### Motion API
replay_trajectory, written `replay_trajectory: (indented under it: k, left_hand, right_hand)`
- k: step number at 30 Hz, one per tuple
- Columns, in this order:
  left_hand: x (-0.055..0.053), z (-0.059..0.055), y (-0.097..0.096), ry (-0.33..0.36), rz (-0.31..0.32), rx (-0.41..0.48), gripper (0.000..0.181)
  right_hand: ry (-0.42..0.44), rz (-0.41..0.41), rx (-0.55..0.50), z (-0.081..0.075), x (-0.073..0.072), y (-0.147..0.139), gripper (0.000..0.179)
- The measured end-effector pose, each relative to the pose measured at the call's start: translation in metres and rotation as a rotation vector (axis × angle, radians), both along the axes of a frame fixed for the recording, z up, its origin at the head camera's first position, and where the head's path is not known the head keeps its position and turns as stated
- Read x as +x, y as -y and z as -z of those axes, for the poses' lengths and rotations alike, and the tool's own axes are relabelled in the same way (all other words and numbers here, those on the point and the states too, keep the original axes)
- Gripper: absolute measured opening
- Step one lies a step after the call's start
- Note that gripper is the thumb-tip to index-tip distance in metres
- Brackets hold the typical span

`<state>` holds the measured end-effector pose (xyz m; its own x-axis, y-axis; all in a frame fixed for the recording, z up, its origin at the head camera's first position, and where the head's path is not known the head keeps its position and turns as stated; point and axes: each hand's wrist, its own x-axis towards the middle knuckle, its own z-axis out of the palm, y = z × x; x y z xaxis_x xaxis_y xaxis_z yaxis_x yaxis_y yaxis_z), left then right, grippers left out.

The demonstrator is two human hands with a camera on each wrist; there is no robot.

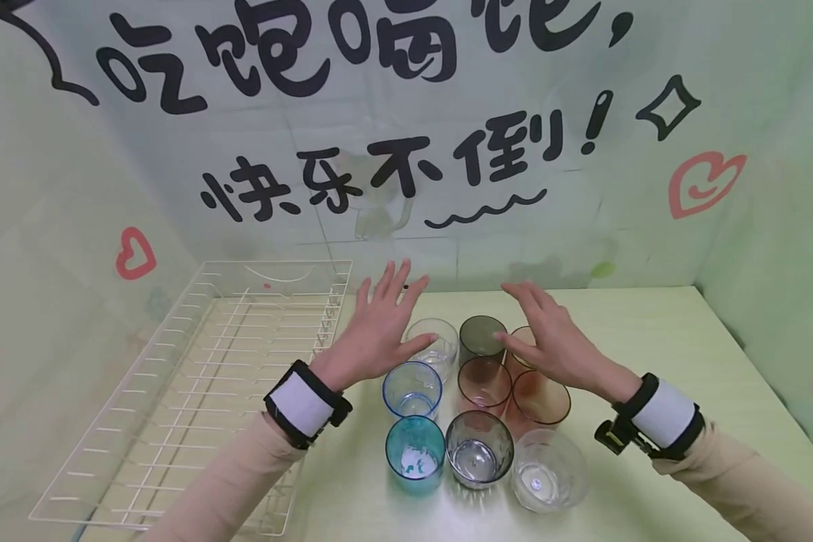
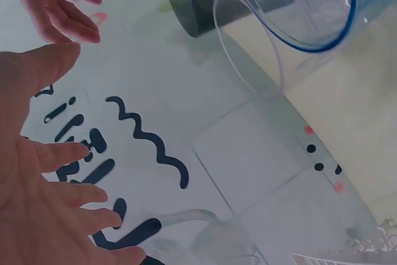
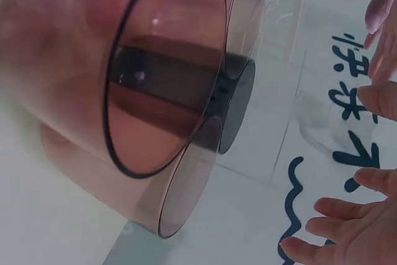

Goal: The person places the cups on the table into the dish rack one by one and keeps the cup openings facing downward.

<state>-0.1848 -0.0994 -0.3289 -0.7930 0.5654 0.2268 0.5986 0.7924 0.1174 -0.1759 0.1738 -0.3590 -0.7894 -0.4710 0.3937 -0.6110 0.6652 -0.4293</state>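
Glass tumblers stand upright in a close group. Over its back left my left hand (image 1: 373, 335) spreads its fingers, nearest a clear tumbler (image 1: 440, 354) and a blue-rimmed one (image 1: 412, 391). On the other side my right hand (image 1: 555, 346) hovers with fingers extended, overlapping an amber tumbler (image 1: 523, 331) in the head view. A dark green tumbler (image 1: 481, 335) is between the hands. Before them are a pinkish-brown one (image 1: 484, 385) and an orange-brown one (image 1: 542, 399). Teal (image 1: 415, 455), grey (image 1: 479, 452) and clear (image 1: 550, 473) tumblers form the front row. Neither hand holds anything.
A white wire rack (image 1: 196, 391) lies left of the tumblers, with the left forearm across its near part. The pale table (image 1: 657, 354) meets a wall sheet (image 1: 393, 150) printed with large black characters. Another sheet (image 1: 786, 301) hangs at the right edge.
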Motion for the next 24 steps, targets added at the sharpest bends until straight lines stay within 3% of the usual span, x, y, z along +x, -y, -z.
replay_trajectory:
  k: [7,17,24]
  left_hand:
    - [0.019,-0.003,-0.004,0.036,0.07,0.0,0.073]
    - [0.045,0.002,-0.003,0.124,0.157,-0.021,0.064]
    - [0.06,0.005,-0.002,0.207,0.217,0.008,0.057]
  right_hand:
    - [-0.013,-0.056,-0.005,0.001,0.019,0.002,0.061]
    - [-0.052,-0.1,0.036,0.005,0.043,0.002,0.058]
    - [-0.1,-0.086,0.063,0.01,0.062,-0.003,0.055]
